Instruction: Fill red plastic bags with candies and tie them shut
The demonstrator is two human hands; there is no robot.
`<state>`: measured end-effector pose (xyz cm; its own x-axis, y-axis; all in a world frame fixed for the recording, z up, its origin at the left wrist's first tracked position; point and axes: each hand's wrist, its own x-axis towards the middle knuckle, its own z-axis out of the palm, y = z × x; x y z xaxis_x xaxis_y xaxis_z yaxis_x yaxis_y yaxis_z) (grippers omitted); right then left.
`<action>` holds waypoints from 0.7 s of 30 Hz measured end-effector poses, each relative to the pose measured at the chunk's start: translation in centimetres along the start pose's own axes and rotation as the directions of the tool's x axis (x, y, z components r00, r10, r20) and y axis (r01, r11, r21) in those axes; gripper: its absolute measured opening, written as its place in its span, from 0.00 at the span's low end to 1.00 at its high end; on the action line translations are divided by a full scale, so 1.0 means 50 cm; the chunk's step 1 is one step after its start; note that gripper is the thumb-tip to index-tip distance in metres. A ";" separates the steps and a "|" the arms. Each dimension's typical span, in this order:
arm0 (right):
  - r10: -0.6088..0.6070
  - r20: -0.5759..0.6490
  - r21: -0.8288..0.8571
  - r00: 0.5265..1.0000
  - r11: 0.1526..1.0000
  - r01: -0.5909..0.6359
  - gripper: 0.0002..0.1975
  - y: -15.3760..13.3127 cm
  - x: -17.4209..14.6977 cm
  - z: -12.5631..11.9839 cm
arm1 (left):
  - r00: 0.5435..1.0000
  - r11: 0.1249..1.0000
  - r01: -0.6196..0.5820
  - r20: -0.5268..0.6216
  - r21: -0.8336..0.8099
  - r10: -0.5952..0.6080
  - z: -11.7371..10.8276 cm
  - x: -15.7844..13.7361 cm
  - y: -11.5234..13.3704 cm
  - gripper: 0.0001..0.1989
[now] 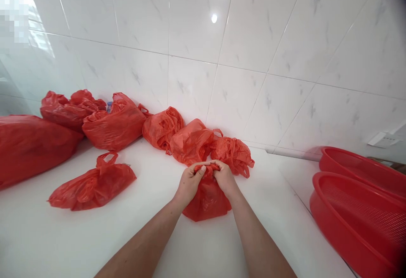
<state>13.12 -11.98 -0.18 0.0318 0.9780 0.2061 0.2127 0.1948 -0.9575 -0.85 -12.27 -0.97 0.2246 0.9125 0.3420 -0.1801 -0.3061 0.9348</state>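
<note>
A red plastic bag (207,199) rests on the white table (152,231) in front of me, its body full and its top gathered. My left hand (192,178) grips the left side of the bunched top, thumb laid over the plastic. On the other side, my right hand (224,176) pinches the gathered top, fingers curled round it. Both hands nearly meet above the bag. What the bag holds is hidden. Just behind my hands lies a crumpled red bag (234,155).
More red bags line the tiled wall (190,79), among them a large one (31,147) at far left. A smaller tied bag (95,183) lies nearer on the left. Two red plastic baskets (345,214) stand at right, below a wall socket (383,140).
</note>
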 end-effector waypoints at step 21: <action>0.023 -0.268 -0.314 0.963 0.943 -0.110 0.07 0.134 0.028 -0.078 | 0.985 0.987 -0.117 -0.114 0.106 0.129 0.018 -0.058 0.034 0.20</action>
<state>18.42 -9.61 -5.51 0.2972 0.9265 0.2308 0.5034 0.0534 -0.8624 -0.93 -15.66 -0.30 0.0888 0.8902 0.4468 -0.1029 -0.4380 0.8931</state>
